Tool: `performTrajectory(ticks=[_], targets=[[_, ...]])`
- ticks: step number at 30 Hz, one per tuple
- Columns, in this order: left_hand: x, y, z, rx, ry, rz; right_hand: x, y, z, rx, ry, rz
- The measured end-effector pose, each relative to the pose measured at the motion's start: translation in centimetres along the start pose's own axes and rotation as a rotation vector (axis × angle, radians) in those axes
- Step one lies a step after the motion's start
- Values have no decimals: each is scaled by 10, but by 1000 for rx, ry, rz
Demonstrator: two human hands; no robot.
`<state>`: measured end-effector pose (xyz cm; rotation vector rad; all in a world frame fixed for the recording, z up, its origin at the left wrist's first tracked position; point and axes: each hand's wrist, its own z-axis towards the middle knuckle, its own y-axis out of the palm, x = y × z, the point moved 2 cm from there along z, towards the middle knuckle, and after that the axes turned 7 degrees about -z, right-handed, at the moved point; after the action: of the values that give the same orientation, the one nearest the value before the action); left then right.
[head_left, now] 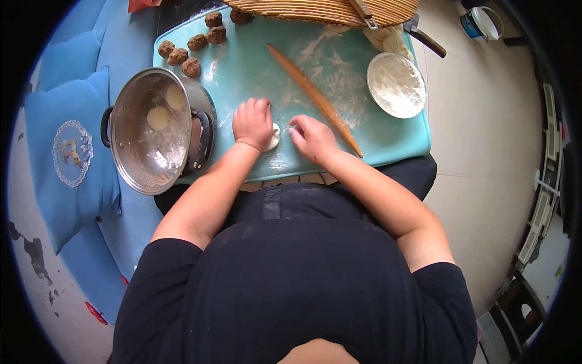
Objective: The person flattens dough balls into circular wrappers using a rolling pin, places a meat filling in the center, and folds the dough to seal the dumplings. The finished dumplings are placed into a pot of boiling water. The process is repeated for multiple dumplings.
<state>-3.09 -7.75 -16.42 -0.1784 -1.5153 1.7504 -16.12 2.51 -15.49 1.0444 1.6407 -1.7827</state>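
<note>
Over a small round piece of white dough (274, 137) my left hand (253, 125) is closed, its fingers bent and held together; the dough's edge shows at the hand's right side. How much of it lies beneath the palm is hidden. Just to the right, my right hand (314, 139) hovers close to the board with thumb and index finger apart, flour on the fingertips. Both hands are at the near part of a turquoise, floured board (254, 67). A wooden rolling pin (315, 97), tapered at its ends, lies slanted beyond my right hand.
At left stands a steel pot (139, 158) holding two pale dough rounds (159, 118). Several brown balls (191, 67) sit far left. A white bowl of flour (397, 85) is at right; beyond it are a dough lump (391, 41), a knife (427, 41) and a slatted wooden mat (303, 8).
</note>
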Motion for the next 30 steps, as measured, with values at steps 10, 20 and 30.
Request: performTrajectory(ticks=[10,20,30], targets=[[-7,2,25,43,83,53,8,12,-1,212,-351,-237],[-39,19,7,78,-586,-801,2,12,-2,88,-181,-306],[-21,-8,-20,-326,-519,-960,-9,18,9,-70,134,-157]])
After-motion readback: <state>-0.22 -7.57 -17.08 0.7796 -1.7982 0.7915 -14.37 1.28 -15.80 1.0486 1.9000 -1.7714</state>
